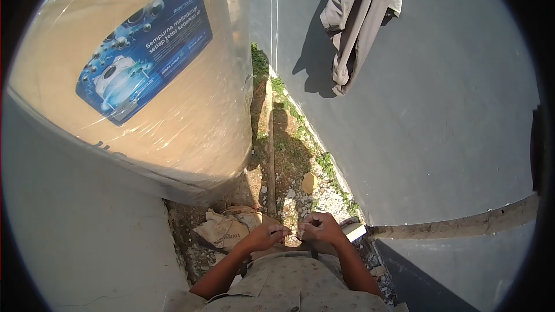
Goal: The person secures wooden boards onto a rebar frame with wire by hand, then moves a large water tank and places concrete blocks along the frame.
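Observation:
My left hand [267, 237] is in front of my waist, its fingers pinched together and pointing right. Just across a small gap, my right hand [321, 227] is closed in a similar pinch with its fingertips turned left. Whatever lies between the fingertips, if anything, is too small to make out. Below both hands is the patterned shirt [283, 283] I wear. Close to my left hand, a crumpled paper sack [222, 228] lies on the ground. A pale block [354, 232] sits beside my right forearm.
A large plastic-wrapped beige tank [191, 115] with a blue label [150, 52] stands at left. On the right, a grey wall [439, 110] has a brownish garment [361, 23] hanging on it. Between them runs a narrow strip of gravel, weeds and a long thin pole [270, 150].

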The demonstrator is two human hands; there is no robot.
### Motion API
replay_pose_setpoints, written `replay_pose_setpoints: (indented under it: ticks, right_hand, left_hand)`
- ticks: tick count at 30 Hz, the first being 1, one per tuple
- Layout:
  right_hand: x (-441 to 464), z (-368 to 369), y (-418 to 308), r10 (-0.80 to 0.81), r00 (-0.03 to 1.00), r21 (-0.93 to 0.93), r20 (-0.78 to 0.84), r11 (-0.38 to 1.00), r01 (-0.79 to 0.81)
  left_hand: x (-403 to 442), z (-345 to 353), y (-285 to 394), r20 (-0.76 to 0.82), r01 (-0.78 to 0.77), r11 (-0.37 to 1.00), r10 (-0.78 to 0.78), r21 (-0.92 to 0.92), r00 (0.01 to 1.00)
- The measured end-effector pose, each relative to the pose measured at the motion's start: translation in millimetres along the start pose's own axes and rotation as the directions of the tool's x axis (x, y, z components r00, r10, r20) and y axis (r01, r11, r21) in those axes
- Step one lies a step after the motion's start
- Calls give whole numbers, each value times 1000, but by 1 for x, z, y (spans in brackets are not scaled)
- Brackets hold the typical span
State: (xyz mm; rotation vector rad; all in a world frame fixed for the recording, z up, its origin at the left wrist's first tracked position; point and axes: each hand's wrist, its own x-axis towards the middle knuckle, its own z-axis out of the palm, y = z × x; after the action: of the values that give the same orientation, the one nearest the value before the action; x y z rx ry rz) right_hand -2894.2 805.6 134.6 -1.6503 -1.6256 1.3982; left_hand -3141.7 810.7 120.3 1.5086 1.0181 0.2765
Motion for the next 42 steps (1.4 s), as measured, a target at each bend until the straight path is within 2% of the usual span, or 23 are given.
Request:
replay_pose_setpoints:
  ticks: [3, 7, 8, 11, 15, 16, 19, 20, 23, 24, 26, 27, 28, 31, 32, 34, 35, 37, 39, 40, 41, 42]
  right_hand:
    - [27, 3, -10, -146, 989, 53, -1, 988, 146]
    - [66, -10, -43, -26, 1000, -67, 14, 997, 27]
    - [82, -9, -39, -87, 995, -24, -56, 996, 86]
    - [136, -16, -38, -100, 989, -97, -107, 991, 90]
    - [229, -34, -28, -316, 947, -199, -51, 933, 301]
    - [256, -41, -28, -299, 954, -255, -12, 924, 286]
    - [329, -73, -49, -241, 970, -37, 37, 970, 242]
    - [362, -83, -40, -358, 931, 22, 69, 934, 357]
    - [438, -132, -55, -516, 847, 80, 132, 857, 509]
    - [461, -152, -63, -559, 820, 50, 118, 829, 558]
    - [502, -190, -94, -305, 917, 92, 258, 952, 291]
    - [524, -204, -109, -168, 930, 96, 328, 985, 144]
    - [546, -214, -120, -191, 913, 177, 362, 975, 133]
    - [613, -199, -114, -393, 894, 330, 213, 891, 313]
    - [616, -213, -154, -298, 898, 344, 324, 921, 182]
    - [644, -223, -192, -277, 885, 314, 374, 936, 160]
    - [662, -226, -206, -265, 878, 300, 400, 942, 147]
    - [697, -217, -213, -349, 834, 370, 427, 909, 191]
    - [744, -207, -211, -415, 768, 373, 488, 895, 246]
    - [762, -207, -218, -414, 742, 388, 528, 894, 223]
    - [790, -200, -209, -434, 711, 486, 553, 861, 148]
    - [809, -201, -221, -350, 719, 409, 601, 907, 100]
  left_hand:
    - [22, -21, 8, 48, 74, 996, -71, -51, 996]
    - [49, -44, 12, -44, 14, 998, -17, -64, 999]
    - [57, -51, 11, -53, 23, 997, -27, -74, 998]
    - [76, -76, 14, -73, 41, 990, -52, -138, 996]
    - [138, -112, -9, -172, 9, 965, -55, -261, 984]
    - [156, -122, -8, -240, 25, 976, -78, -215, 968]
    - [225, -161, -22, -244, 163, 905, -274, -393, 930]
    - [251, -172, -32, -309, 123, 906, -262, -405, 914]
    - [314, -218, 1, -385, 143, 887, -329, -438, 863]
    - [334, -230, 11, -410, 20, 849, -275, -528, 869]
    - [360, -264, 59, -448, 31, 855, -301, -517, 842]
    - [371, -281, 76, -464, 42, 859, -316, -510, 827]
    - [381, -296, 79, -438, 21, 835, -310, -551, 844]
    - [410, -322, 95, -577, -78, 858, -271, -507, 770]
    - [420, -331, 96, -579, -77, 839, -303, -538, 757]
    - [439, -352, 96, -582, -78, 798, -366, -598, 726]
    - [453, -362, 91, -603, -132, 773, -363, -621, 710]
    - [473, -376, 72, -635, -233, 713, -367, -661, 679]
    - [493, -395, 66, -655, -233, 690, -443, -685, 613]
    - [500, -409, 73, -674, -236, 703, -445, -671, 590]
    - [509, -425, 77, -691, -234, 716, -449, -658, 566]
    - [519, -441, 78, -687, -239, 704, -462, -669, 561]
